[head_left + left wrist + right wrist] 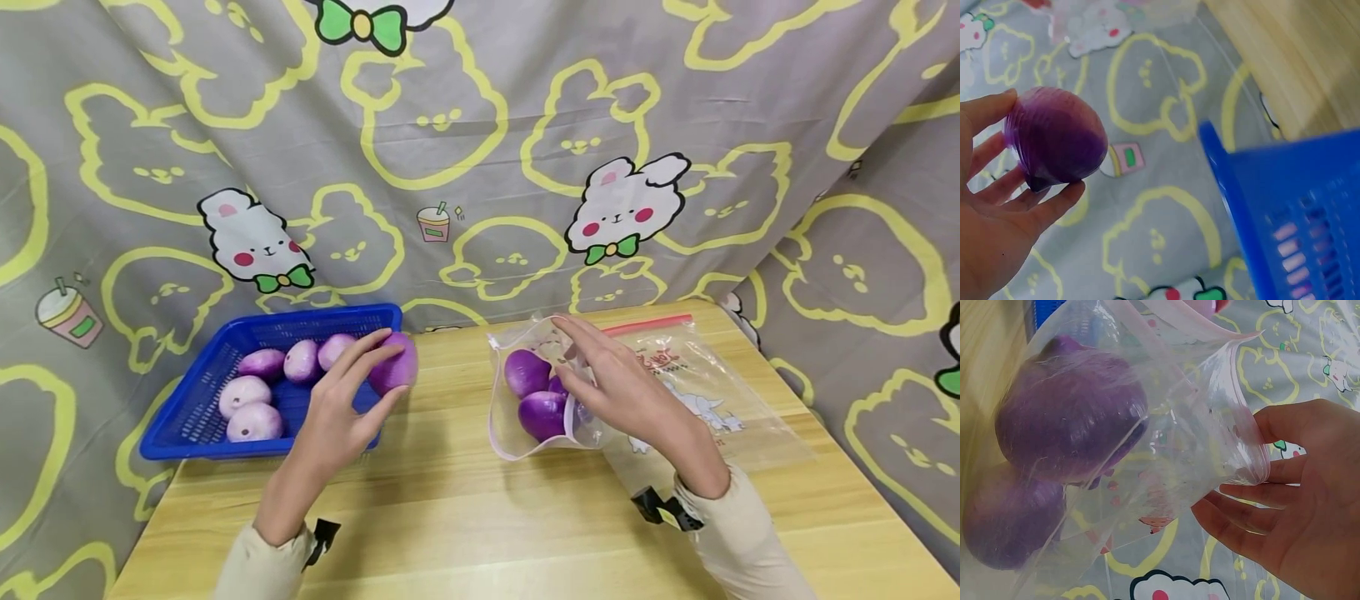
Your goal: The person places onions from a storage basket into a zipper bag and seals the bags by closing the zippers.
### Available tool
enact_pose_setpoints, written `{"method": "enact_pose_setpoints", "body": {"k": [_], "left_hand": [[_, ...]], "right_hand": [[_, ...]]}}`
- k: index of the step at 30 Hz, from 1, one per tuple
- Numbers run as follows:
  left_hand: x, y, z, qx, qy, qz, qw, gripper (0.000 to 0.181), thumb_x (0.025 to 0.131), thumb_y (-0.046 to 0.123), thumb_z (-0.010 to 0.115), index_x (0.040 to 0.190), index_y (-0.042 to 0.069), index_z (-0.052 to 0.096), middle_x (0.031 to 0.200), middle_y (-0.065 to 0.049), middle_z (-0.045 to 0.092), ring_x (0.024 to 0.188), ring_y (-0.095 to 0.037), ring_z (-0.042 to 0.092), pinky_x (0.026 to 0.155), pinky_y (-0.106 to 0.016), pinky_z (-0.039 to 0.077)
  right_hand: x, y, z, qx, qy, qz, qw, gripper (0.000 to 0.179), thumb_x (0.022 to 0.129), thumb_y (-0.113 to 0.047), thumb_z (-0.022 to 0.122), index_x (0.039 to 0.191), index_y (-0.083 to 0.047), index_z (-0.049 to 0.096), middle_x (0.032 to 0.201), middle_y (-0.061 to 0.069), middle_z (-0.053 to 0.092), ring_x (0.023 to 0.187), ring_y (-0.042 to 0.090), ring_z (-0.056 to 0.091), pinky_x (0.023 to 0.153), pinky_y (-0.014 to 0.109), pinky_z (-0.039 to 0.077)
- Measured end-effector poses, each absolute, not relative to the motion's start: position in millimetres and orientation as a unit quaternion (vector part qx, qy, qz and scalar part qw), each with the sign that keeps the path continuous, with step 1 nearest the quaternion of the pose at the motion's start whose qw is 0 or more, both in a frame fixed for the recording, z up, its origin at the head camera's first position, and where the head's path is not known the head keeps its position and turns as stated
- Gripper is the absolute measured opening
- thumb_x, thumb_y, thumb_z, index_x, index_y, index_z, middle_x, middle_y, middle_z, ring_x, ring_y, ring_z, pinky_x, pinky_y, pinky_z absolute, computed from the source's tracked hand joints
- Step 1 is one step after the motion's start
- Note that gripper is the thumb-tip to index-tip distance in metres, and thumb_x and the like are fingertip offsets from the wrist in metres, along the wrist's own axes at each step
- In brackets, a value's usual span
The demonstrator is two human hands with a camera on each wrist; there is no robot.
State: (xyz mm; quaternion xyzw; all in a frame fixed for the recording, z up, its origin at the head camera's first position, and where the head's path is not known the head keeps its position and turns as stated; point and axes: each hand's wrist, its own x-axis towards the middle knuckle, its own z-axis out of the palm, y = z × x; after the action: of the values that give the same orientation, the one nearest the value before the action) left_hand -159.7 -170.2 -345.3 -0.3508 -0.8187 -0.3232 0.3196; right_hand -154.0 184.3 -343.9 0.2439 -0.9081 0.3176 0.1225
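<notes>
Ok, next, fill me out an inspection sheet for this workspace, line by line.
Surface: wooden table, light grain.
Job's things: five basket onions visible in the blue basket; bagged onions inside the open clear bag.
Clutter: flat printed bag, red top edge.
Grips: left hand holds one purple onion; right hand pinches the open clear bag.
Cables: nothing seen.
Surroundings: grey cartoon-print curtain.

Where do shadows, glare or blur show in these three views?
Head: fairly crisp, with soft shadows on the table; left wrist: soft overall, slots in the blue basket blurred; right wrist: white glints on the clear bag, whose film hazes the onions inside.
</notes>
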Motion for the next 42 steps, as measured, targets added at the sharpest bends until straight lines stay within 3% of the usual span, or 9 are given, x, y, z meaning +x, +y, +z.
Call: {"method": "enact_pose_setpoints", "body": {"k": [5,12,22,25,29,36,42], "left_hand": [[-152,-153,-341,-0.365,-0.81,-0.332,0.316,0.044,0.085,0.012,0.08,0.126,0.007,0.066,0.14,-0.014,0.056,0.127,-0.03,0.054,0.106,-0.018,0.038],[-143,-123,-334,-0.41,-0.779,-0.351,0.318,0.04,0.096,0.029,0.067,0.126,0.003,0.064,0.14,-0.017,0.054,0.129,-0.033,0.052,0.107,-0.024,0.041],[-140,-80,-335,-0.461,-0.758,-0.357,0.293,0.047,0.086,0.012,0.078,0.128,0.002,0.06,0.142,-0.017,0.051,0.132,-0.032,0.049,0.105,-0.033,0.046],[-141,-71,-340,-0.457,-0.767,-0.351,0.283,0.047,0.087,0.016,0.078,0.129,0.003,0.059,0.142,-0.017,0.051,0.132,-0.029,0.05,0.104,-0.031,0.046],[-142,-59,-347,-0.457,-0.776,-0.337,0.273,0.049,0.088,0.019,0.077,0.131,0.003,0.059,0.142,-0.017,0.048,0.132,-0.027,0.049,0.102,-0.028,0.047],[-147,-40,-358,-0.467,-0.782,-0.29,0.293,0.051,0.088,0.02,0.077,0.131,0.002,0.057,0.144,-0.017,0.047,0.135,-0.027,0.045,0.106,-0.031,0.044],[-156,-32,-367,-0.47,-0.781,-0.28,0.302,0.053,0.088,0.017,0.077,0.132,-0.001,0.054,0.144,-0.018,0.048,0.137,-0.029,0.044,0.113,-0.035,0.037]], "right_hand": [[-154,184,-344,0.246,-0.907,0.317,0.125,0.063,0.098,-0.019,0.061,0.155,-0.011,0.034,0.154,0.011,0.041,0.102,0.018,0.062,0.086,0.042,0.054],[-153,184,-345,0.244,-0.909,0.313,0.123,0.063,0.099,-0.021,0.061,0.154,-0.011,0.034,0.156,0.011,0.038,0.103,0.019,0.062,0.089,0.045,0.053],[-153,183,-345,0.244,-0.91,0.313,0.123,0.062,0.099,-0.021,0.06,0.155,-0.011,0.034,0.156,0.012,0.037,0.103,0.018,0.063,0.091,0.046,0.053],[-152,182,-345,0.242,-0.911,0.312,0.122,0.056,0.102,-0.021,0.055,0.154,-0.009,0.035,0.157,0.012,0.036,0.121,0.027,0.058,0.103,0.05,0.046],[-152,181,-344,0.246,-0.911,0.305,0.128,0.05,0.106,-0.022,0.046,0.153,-0.007,0.036,0.159,0.013,0.034,0.142,0.031,0.037,0.114,0.052,0.032],[-152,181,-343,0.261,-0.9,0.314,0.149,0.047,0.104,-0.011,0.046,0.151,-0.006,0.04,0.155,0.013,0.041,0.13,0.028,0.052,0.109,0.05,0.04],[-151,181,-342,0.263,-0.897,0.32,0.151,0.047,0.104,-0.01,0.044,0.151,-0.006,0.041,0.154,0.012,0.042,0.14,0.029,0.042,0.112,0.05,0.036]]}}
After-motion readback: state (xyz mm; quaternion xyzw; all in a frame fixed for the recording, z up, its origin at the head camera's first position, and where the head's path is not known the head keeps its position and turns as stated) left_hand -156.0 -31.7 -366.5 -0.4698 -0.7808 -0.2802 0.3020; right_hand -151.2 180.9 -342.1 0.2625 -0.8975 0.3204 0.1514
